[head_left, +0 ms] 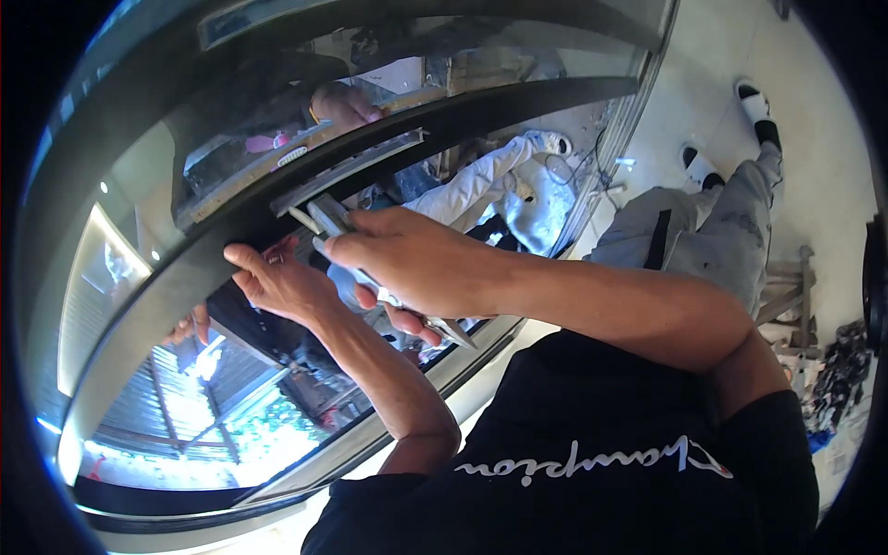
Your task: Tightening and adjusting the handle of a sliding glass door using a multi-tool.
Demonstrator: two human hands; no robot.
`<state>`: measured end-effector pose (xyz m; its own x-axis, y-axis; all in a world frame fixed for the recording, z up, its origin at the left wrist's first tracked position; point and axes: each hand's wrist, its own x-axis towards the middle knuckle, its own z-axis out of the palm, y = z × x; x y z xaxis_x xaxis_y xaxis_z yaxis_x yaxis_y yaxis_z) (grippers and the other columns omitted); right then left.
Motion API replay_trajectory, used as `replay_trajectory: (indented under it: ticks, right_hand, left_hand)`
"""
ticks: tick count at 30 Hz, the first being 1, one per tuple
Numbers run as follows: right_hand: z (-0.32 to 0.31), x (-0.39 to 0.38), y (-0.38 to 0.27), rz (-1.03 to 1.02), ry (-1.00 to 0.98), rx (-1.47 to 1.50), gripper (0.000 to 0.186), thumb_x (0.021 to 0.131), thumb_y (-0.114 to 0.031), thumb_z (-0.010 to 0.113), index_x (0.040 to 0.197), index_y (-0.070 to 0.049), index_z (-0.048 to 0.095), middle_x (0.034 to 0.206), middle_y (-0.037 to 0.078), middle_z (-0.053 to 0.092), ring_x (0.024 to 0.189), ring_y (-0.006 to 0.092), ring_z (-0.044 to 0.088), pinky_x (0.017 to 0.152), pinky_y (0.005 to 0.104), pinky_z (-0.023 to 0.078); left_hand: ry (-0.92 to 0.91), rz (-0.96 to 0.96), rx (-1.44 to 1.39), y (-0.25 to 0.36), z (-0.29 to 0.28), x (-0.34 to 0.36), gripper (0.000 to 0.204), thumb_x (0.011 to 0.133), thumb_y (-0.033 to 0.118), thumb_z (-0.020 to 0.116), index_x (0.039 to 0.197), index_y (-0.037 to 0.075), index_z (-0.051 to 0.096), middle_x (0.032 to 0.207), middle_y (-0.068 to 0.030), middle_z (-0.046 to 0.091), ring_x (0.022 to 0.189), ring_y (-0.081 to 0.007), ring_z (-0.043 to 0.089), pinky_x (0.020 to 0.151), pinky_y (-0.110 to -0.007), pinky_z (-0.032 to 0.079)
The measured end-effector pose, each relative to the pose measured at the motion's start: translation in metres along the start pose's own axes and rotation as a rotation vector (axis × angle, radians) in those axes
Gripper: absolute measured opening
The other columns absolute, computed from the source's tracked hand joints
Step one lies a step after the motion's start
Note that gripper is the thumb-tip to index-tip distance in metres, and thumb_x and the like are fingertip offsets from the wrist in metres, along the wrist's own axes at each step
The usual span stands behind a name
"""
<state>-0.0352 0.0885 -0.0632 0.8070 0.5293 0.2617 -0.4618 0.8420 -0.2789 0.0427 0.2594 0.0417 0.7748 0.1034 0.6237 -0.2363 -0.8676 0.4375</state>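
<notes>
My right hand [416, 264] is closed round a grey metal hand tool [331, 216] whose exact kind I cannot make out. One blunt end shows beyond the thumb, and a pointed end sticks out below the fingers. The tool's blunt end is beside a narrow metal strip [351, 171] along a dark curved frame bar [254, 222]. My left hand [282, 282] is just left of the tool, fingers partly stretched against that bar, holding nothing visible. Behind both hands lies a shiny glass panel [324, 370] full of reflections.
Within the glass appear reflected legs, hands and a corrugated roof. Pale floor [814, 120] lies at the right, with my feet in white slides [754, 102] on it. A wooden stool [791, 301] and a dark patterned cloth heap [842, 370] are at the far right.
</notes>
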Motion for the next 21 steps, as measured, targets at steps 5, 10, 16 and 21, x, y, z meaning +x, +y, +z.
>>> replay_trajectory:
  ticks: [5, 10, 16, 21]
  right_hand:
    - [0.036, 0.001, -0.002, -0.051, 0.141, -0.085, 0.03, 0.1, -0.019, 0.042, 0.112, 0.007, 0.046, 0.079, 0.014, 0.057, 0.048, 0.0203, 0.059, 0.043, 0.0338, 0.046]
    - [0.063, 0.007, 0.005, 0.016, 0.3, -0.228, 0.028, 0.101, -0.018, 0.044, 0.12, 0.003, 0.044, 0.078, 0.013, 0.062, 0.046, 0.0189, 0.057, 0.043, 0.0329, 0.046]
    - [0.069, 0.005, 0.0, 0.069, 0.425, -0.316, 0.044, 0.105, -0.02, 0.047, 0.144, -0.004, 0.035, 0.09, 0.02, 0.068, 0.046, 0.0176, 0.058, 0.039, 0.0298, 0.046]
    - [0.077, 0.01, 0.003, 0.051, 0.459, -0.338, 0.044, 0.105, -0.019, 0.048, 0.144, -0.006, 0.034, 0.094, 0.022, 0.069, 0.046, 0.0171, 0.059, 0.037, 0.0296, 0.046]
  left_hand:
    - [0.009, 0.008, -0.275, -0.009, 0.008, 0.0, 0.039, 0.104, 0.04, 0.058, 0.096, 0.002, 0.06, 0.083, -0.0075, 0.068, 0.067, -0.0104, 0.063, 0.055, -0.021, 0.048]
    - [0.023, 0.016, -0.33, -0.003, 0.006, -0.001, 0.034, 0.103, 0.035, 0.06, 0.094, 0.002, 0.063, 0.081, -0.0056, 0.069, 0.065, -0.0084, 0.062, 0.054, -0.021, 0.049]
    - [0.032, -0.01, -0.412, -0.008, 0.011, 0.0, 0.031, 0.101, 0.031, 0.066, 0.089, 0.002, 0.065, 0.07, 0.0002, 0.061, 0.06, -0.0065, 0.052, 0.054, -0.023, 0.04]
    - [0.047, -0.074, -0.426, -0.004, 0.006, 0.0, 0.033, 0.1, 0.03, 0.068, 0.083, 0.002, 0.062, 0.066, 0.002, 0.057, 0.058, -0.0057, 0.048, 0.053, -0.023, 0.036]
